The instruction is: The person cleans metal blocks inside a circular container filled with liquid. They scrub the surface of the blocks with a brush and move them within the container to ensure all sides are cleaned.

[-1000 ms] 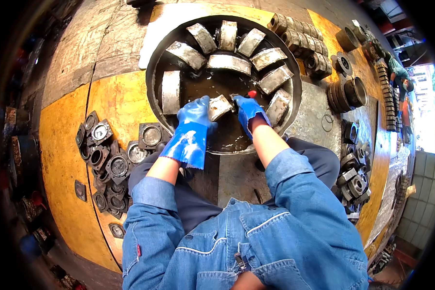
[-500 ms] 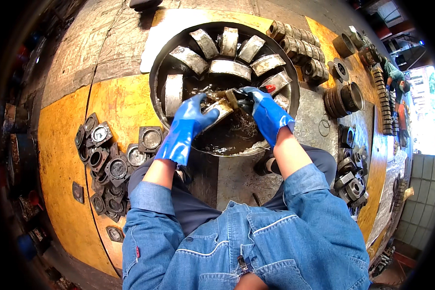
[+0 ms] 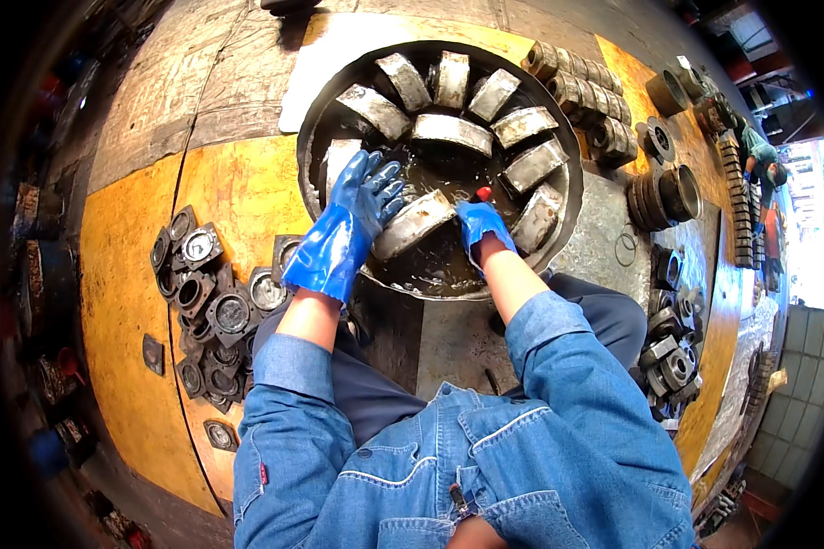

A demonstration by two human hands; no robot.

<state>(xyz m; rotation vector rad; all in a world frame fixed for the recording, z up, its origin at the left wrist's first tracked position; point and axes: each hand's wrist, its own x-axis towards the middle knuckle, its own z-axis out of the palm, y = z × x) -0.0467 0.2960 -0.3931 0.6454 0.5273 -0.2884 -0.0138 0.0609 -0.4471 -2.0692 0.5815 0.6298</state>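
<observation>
A wide round metal pan [image 3: 572,224] holds dark liquid and several curved metal blocks, such as the curved block [image 3: 451,133] near its middle. My left hand [image 3: 366,192], in a blue rubber glove, is open over the pan's left side, fingers apart and wet. Lying tilted in the liquid between my hands is a pale metal block [image 3: 414,226]. My right hand [image 3: 482,224], also gloved, is closed beside that block's right end. A red-ended tool [image 3: 482,194] sticks up from its grip; the rest is hidden by the glove and the liquid.
Square metal parts with round openings [image 3: 232,313] lie heaped on the left. Rows of metal rings [image 3: 590,96], larger cylinders [image 3: 655,197] and more loose parts [image 3: 673,357] stand to the right. Another person [image 3: 762,160] bends over at the far right.
My left hand has come off the block and opened. My right hand has moved down with the red-ended tool, away from the block's top. The view has shifted slightly.
</observation>
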